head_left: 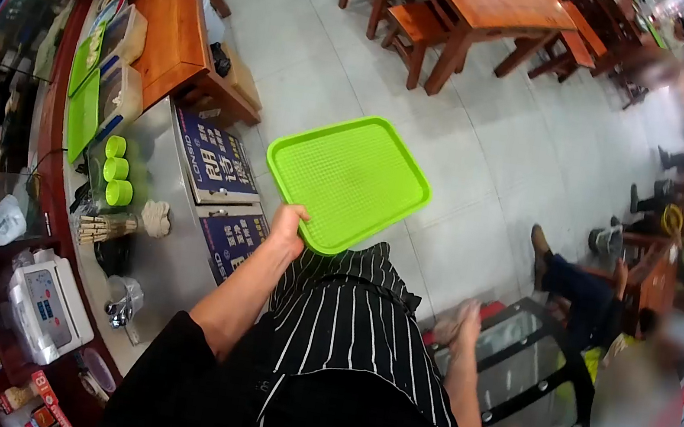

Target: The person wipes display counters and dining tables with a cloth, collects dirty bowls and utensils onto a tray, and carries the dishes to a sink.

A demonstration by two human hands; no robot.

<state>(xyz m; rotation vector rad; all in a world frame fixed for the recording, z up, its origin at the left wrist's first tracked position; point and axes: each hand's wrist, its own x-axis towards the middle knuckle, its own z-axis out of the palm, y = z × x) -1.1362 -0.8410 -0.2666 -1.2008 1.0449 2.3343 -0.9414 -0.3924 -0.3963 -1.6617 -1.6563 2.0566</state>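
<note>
A bright green rectangular tray [348, 181] with a textured base is held out in front of my body. My left hand [288, 229] grips its near left rim, thumb over the top edge and the other fingers hidden beneath. Nothing lies on the tray. Low at my right side hangs my right hand [459, 324], apart from the tray and holding nothing I can see. Its fingers look loosely stretched and somewhat blurred. Close to it stands a glass-topped table with a dark frame [519, 321].
On my left, a steel counter [155, 187] carries green cups [115, 170], a bundle of sticks [106, 227] and clear bins. A wooden table [499, 0] with stools stands ahead. Several people sit along the right, one with a leg [566, 284] stretched out.
</note>
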